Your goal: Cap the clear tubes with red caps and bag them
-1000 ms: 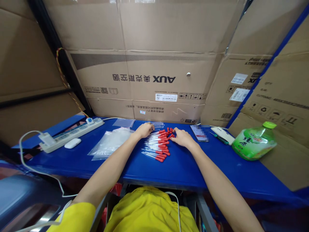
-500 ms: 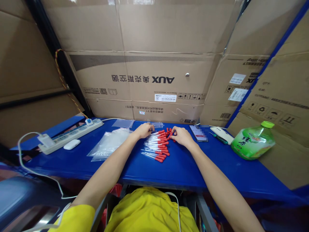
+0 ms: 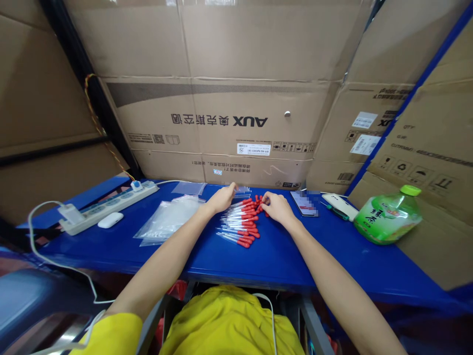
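Droppers with clear glass stems and red rubber bulbs (image 3: 242,224) lie in a row on the blue table, bulbs to the right. At the far end of that row, my left hand (image 3: 222,197) is closed beside a small heap of loose glass tubes (image 3: 243,190); what sits between its fingertips is too small to make out. My right hand (image 3: 276,207) is pinched at a cluster of loose red bulbs (image 3: 258,200). Its fingertips touch or hover over them, and anything they hold is hidden.
Clear plastic bags (image 3: 168,219) lie left of the droppers, with a flat clear sheet (image 3: 188,188) behind. Further left are a power strip (image 3: 111,204) and a white case (image 3: 110,220). To the right are a phone (image 3: 303,203), a white-and-green tool (image 3: 338,207) and a green bottle (image 3: 386,219). Cardboard walls the back.
My left hand has shifted slightly up and right, its fingertips lifting toward the glass tubes. My right hand has barely moved, staying at the red bulbs.
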`<act>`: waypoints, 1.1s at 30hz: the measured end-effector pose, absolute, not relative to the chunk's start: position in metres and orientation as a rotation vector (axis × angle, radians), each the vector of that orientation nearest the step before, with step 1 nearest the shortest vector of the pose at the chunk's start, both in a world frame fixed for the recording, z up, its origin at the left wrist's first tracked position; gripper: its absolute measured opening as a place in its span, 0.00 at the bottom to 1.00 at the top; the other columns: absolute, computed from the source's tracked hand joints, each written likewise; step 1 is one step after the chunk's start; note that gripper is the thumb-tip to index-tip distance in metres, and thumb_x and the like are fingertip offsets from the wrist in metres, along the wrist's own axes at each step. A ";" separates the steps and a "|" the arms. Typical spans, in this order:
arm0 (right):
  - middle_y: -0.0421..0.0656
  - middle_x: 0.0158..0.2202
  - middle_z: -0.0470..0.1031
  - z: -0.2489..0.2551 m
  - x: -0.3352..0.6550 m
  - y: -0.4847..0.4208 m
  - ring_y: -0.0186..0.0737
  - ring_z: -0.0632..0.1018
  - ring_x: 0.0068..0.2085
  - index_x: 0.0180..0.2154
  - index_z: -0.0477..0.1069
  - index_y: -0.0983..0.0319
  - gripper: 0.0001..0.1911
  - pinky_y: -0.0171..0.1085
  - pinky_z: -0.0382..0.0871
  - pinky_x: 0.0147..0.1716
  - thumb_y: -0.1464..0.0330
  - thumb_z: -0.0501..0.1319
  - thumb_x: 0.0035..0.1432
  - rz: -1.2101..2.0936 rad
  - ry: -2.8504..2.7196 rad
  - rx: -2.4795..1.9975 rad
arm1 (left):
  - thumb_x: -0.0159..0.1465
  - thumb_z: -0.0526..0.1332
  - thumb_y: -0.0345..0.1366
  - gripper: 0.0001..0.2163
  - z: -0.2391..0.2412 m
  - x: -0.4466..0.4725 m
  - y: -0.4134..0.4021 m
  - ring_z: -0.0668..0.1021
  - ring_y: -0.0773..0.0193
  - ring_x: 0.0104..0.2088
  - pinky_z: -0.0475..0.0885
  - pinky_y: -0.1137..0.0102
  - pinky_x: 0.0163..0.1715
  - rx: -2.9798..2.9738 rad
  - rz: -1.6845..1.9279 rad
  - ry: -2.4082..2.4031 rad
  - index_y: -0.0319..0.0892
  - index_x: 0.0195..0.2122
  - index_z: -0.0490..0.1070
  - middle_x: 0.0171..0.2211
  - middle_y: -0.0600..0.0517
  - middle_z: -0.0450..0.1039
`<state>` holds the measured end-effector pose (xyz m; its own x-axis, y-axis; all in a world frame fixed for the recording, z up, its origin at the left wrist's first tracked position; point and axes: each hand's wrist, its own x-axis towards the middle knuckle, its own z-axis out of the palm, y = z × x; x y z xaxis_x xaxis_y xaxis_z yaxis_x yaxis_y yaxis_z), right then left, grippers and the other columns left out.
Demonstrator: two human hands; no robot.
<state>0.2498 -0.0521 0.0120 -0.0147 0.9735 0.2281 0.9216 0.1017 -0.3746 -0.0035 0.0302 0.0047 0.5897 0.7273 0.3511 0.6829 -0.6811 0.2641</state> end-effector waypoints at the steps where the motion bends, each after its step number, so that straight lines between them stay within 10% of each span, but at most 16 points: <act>1: 0.43 0.38 0.83 0.012 0.250 -0.052 0.44 0.82 0.43 0.39 0.75 0.56 0.04 0.37 0.67 0.42 0.68 0.65 0.60 0.167 -1.958 -1.845 | 0.74 0.47 0.32 0.13 0.006 -0.001 0.027 0.82 0.55 0.42 0.72 0.65 0.43 2.714 0.706 1.168 0.40 0.55 0.64 0.41 0.42 0.80; 33: 0.38 0.25 0.80 0.012 0.251 -0.049 0.40 0.81 0.32 0.45 0.79 0.55 0.13 0.33 0.67 0.35 0.71 0.58 0.63 0.339 -1.899 -1.698 | 0.77 0.45 0.46 0.17 0.022 0.017 -0.009 0.81 0.57 0.39 0.63 0.69 0.35 2.798 0.723 1.115 0.47 0.47 0.71 0.38 0.50 0.80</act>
